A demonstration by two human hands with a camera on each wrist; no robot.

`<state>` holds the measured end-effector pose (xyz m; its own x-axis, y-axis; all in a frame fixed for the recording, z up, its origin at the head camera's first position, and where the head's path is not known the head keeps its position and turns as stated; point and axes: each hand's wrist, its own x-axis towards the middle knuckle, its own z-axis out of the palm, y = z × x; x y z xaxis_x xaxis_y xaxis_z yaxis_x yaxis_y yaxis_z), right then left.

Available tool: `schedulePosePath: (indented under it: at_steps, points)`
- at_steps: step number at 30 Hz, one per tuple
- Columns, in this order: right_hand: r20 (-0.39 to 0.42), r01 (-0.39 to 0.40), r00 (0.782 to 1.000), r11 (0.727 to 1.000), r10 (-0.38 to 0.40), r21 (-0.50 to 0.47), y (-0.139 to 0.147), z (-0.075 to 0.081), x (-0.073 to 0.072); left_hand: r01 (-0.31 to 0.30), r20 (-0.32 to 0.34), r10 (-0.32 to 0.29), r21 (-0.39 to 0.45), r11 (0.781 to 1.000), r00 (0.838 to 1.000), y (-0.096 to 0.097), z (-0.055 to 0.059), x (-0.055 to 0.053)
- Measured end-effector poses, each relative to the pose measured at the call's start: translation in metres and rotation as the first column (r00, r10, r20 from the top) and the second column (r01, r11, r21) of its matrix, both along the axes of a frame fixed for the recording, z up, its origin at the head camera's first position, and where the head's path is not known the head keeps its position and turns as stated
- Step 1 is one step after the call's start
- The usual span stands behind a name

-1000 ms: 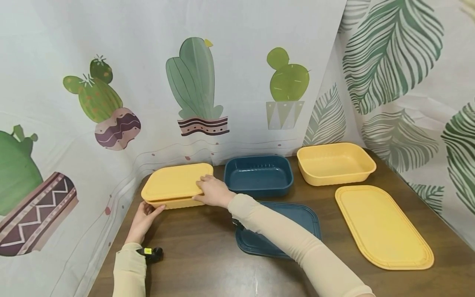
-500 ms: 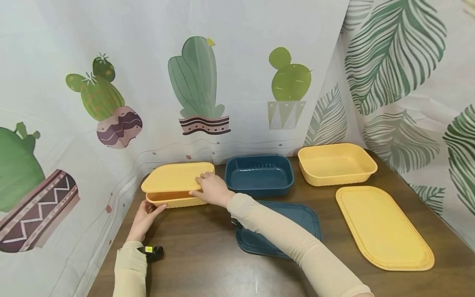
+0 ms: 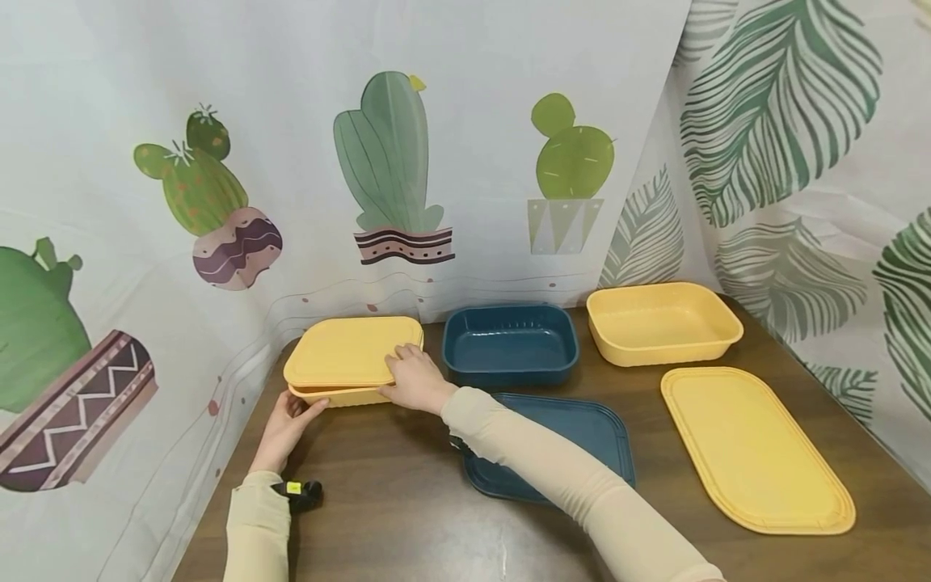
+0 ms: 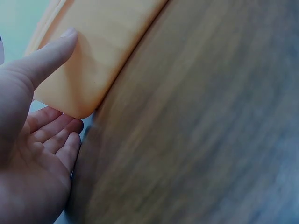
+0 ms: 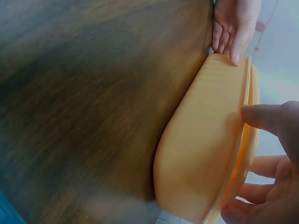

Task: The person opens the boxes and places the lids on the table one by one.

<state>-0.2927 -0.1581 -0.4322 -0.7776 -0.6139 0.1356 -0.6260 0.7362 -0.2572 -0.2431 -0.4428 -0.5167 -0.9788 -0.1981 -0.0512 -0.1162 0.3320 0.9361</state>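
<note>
At the table's back left is a yellow rectangular container point(image 3: 347, 398), its matching yellow lid point(image 3: 349, 352) lying over the top. A narrow gap shows between lid and rim along the front. My left hand point(image 3: 282, 428) holds the container's front left corner, thumb point(image 4: 58, 51) on the front wall and fingers round the end. With my right hand point(image 3: 416, 380) I grip the lid's right end. In the right wrist view, that thumb point(image 5: 264, 115) touches the front rim and the other fingers reach the lid's edge, partly out of sight.
A dark blue container point(image 3: 509, 376) stands to the right of the covered one. Its blue lid point(image 3: 582, 432) lies in front, partly under my right forearm. Farther right are an open yellow container point(image 3: 662, 352) and a flat yellow lid point(image 3: 756, 453). A printed curtain point(image 3: 480, 162) hangs behind.
The lid's front edge lifted, widening the gap half a second ago, and has since come down to a narrow gap. Both hands stay at the same container.
</note>
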Motion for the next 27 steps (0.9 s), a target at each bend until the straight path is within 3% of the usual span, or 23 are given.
schedulePosePath:
  at_steps: [18, 27]
  points:
    - [0.018, -0.014, 1.0, 0.999, 0.013, 0.045, -0.0065, -0.0041, -0.0067, 0.006, -0.009, -0.006, -0.02, 1.0, 1.0, -0.0003, 0.0001, -0.0001]
    - [0.028, 0.002, 1.0, 0.999, -0.001, -0.034, -0.0089, -0.0042, -0.0094, -0.002, -0.005, 0.002, -0.009, 1.0, 1.0, 0.0017, 0.0006, 0.0012]
